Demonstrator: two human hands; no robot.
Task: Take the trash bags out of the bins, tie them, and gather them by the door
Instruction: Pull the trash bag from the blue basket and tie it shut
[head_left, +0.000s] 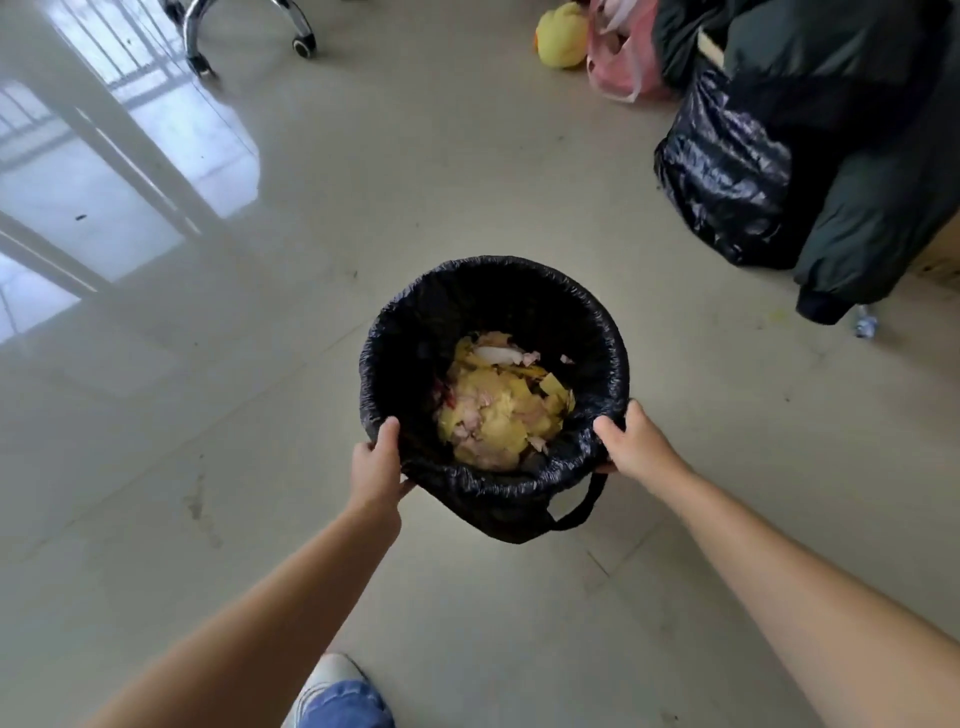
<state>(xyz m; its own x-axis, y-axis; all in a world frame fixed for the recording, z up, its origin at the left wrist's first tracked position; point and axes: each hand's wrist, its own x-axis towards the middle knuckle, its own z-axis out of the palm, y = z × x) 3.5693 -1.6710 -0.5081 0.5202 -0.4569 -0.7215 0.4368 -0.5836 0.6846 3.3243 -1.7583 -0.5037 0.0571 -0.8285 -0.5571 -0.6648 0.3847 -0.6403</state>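
Observation:
A round bin stands on the floor, lined with a black trash bag (498, 296) whose rim is folded over the bin's edge. Yellow and pink scraps (501, 410) lie at the bottom. My left hand (376, 465) grips the bag's rim at the near left, thumb inside. My right hand (631, 441) grips the rim at the near right. A bag handle loop (579, 512) hangs at the near side. The bin itself is hidden under the bag.
A full black trash bag (727, 176) and a dark jacket (872, 156) sit at the right. A pink bag (621, 57) and a yellow plush toy (561, 36) lie at the far right. Chair wheels (304, 44) stand far left. My shoe (330, 680) is below.

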